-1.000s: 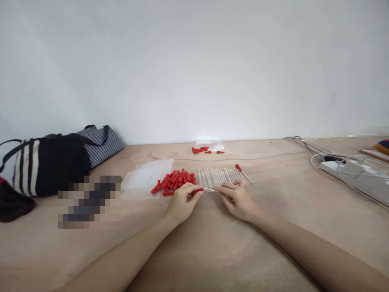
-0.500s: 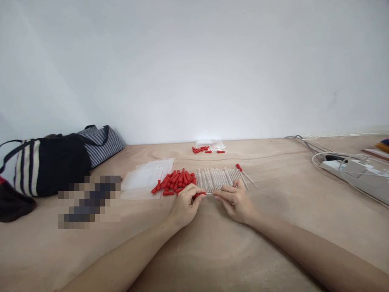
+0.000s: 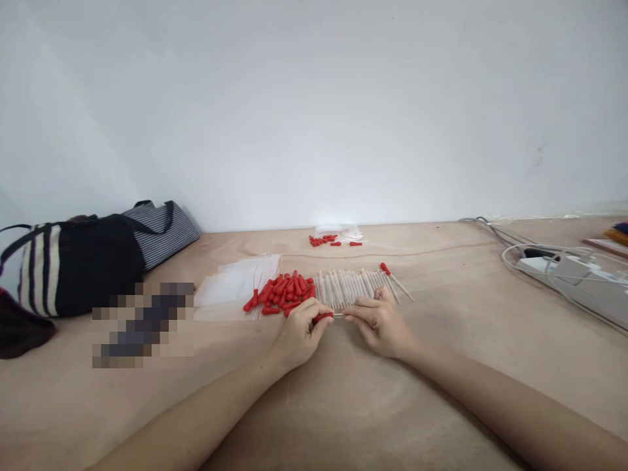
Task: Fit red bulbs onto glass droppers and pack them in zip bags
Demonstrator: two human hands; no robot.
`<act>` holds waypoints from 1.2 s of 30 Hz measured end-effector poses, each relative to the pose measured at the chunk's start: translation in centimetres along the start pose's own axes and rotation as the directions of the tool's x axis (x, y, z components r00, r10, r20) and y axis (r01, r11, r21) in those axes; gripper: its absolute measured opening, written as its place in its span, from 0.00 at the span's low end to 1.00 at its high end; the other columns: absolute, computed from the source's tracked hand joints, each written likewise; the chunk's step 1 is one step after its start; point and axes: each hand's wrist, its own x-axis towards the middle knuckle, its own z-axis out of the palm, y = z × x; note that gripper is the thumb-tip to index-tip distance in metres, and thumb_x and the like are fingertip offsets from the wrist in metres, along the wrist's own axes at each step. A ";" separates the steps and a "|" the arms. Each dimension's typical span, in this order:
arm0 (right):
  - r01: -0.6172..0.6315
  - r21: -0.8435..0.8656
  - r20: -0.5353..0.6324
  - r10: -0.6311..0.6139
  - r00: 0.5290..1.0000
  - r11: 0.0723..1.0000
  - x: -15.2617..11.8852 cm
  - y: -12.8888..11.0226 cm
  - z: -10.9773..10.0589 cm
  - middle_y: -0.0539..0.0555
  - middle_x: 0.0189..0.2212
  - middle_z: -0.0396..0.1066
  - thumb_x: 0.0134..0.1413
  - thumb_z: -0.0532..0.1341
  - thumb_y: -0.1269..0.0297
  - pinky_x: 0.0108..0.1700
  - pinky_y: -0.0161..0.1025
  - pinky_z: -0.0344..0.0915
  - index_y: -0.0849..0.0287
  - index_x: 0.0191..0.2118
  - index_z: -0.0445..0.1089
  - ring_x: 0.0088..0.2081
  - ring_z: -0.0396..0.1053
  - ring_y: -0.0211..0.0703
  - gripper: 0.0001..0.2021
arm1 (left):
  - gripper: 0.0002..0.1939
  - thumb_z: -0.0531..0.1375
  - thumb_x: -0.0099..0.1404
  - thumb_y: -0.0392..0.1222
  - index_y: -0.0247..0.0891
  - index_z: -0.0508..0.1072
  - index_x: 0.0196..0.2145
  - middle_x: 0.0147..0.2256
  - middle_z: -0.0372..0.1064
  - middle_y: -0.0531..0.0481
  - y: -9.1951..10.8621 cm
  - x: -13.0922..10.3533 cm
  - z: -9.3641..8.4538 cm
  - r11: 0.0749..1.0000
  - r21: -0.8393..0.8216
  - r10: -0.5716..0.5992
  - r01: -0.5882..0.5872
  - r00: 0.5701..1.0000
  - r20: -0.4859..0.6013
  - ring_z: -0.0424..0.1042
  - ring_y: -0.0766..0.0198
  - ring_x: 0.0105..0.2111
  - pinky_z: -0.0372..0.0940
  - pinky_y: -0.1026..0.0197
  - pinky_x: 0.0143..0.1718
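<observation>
My left hand (image 3: 303,330) is closed on a red rubber dropper bulb (image 3: 322,317), which points to the right. Pinched in my right hand (image 3: 375,324) is a thin clear dropper tube (image 3: 338,316); its left end meets the bulb's mouth, and my fingers cover its right part. Beyond my left hand lies a heap of red bulbs (image 3: 284,291). A row of clear tubes (image 3: 348,286) lies side by side just past my right hand. At the row's right end rests a tube with a red bulb (image 3: 385,268) on it.
Clear plastic bags (image 3: 220,288) lie left of the heap. Farther back are several more red bulbs (image 3: 321,241) by a small bag (image 3: 338,231). A black bag (image 3: 103,261) and a striped bag (image 3: 161,232) stand left. Right is a power strip (image 3: 564,278) with cables.
Both hands stay almost in place, still holding the bulb and the tube end to end. The whole view has shifted very slightly.
</observation>
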 end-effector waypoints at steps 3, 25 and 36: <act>-0.060 0.063 0.036 0.058 0.998 0.996 0.2 -0.3 0.0 0.48 0.23 0.68 0.55 0.50 0.68 0.34 0.37 0.45 0.56 0.33 0.70 0.24 0.60 0.32 0.11 | 0.07 0.52 0.60 0.38 0.36 0.69 0.32 0.28 0.64 0.49 0.0 -0.1 -0.1 1.000 0.015 0.020 -0.020 1.000 0.012 0.64 0.66 0.29 0.60 0.64 0.32; -0.044 0.056 0.204 0.032 0.978 0.997 1.1 0.7 -1.6 0.50 0.26 0.69 0.53 0.53 0.64 0.38 0.40 0.48 0.54 0.34 0.71 0.30 0.64 0.38 0.09 | 0.08 0.52 0.61 0.36 0.36 0.69 0.37 0.31 0.64 0.49 -0.2 0.5 -0.2 0.997 0.045 0.059 -0.060 0.998 0.006 0.65 0.65 0.32 0.61 0.64 0.35; -0.746 -0.039 -0.061 0.744 0.665 0.664 0.2 8.8 -3.7 0.54 0.21 0.69 0.50 0.52 0.60 0.25 0.33 0.53 0.61 0.28 0.72 0.24 0.64 0.40 0.14 | 0.09 0.55 0.57 0.37 0.39 0.68 0.38 0.39 0.62 0.47 -2.0 0.5 -1.3 0.968 0.250 0.052 -0.024 0.993 -0.106 0.61 0.58 0.43 0.57 0.52 0.45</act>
